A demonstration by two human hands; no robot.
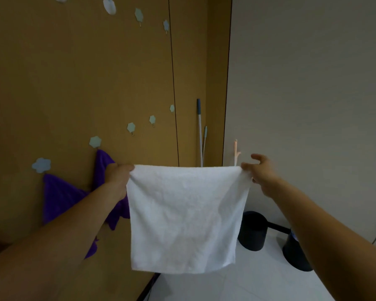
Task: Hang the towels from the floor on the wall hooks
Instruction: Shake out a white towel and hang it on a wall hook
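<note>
A white towel [186, 216] hangs spread flat in front of me, held by its two top corners. My left hand [117, 177] grips the left corner and my right hand [262, 172] pinches the right corner, with its other fingers spread. On the brown wall to the left, two purple towels [59, 196] hang from flower-shaped hooks [95, 141]; my left arm hides part of them. Free hooks [131, 127] run up and to the right along the wall, and another row of hooks [139, 15] sits near the top.
Mop handles [199, 131] lean in the corner where the brown wall meets the grey wall. A pink wall hook [236, 152] sticks out just behind the towel's right corner. Two dark round bins [253, 231] stand on the white floor at the right.
</note>
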